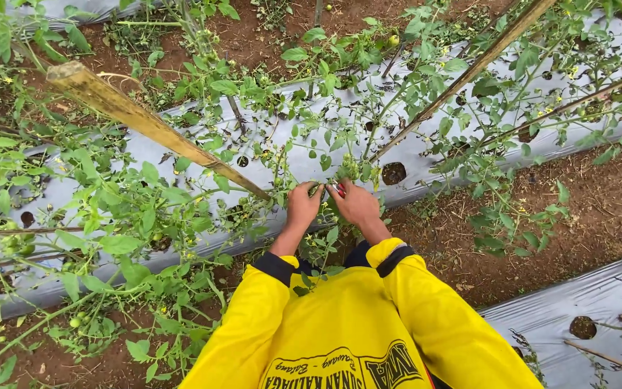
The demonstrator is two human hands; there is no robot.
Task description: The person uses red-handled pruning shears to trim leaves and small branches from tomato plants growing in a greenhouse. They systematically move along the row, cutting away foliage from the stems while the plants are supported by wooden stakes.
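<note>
Only the head view here, looking straight down. Both hands meet at a thin green tomato stem [347,169], right over the silver plastic mulch [181,148] covering the raised bed. The stem looks skinny and leafy, small jagged leaves, a few tiny yellow flowers nearby. Left hand [302,205] has its fingers curled onto the stem, pinching it. Right hand [356,204] is closed around a small red item [339,189], too small to tell what it is, and it's pressed up against the same stem. A bamboo stake [152,126] slants in just left of the hands. Yellow sleeves [253,317] sit at the bottom.
</note>
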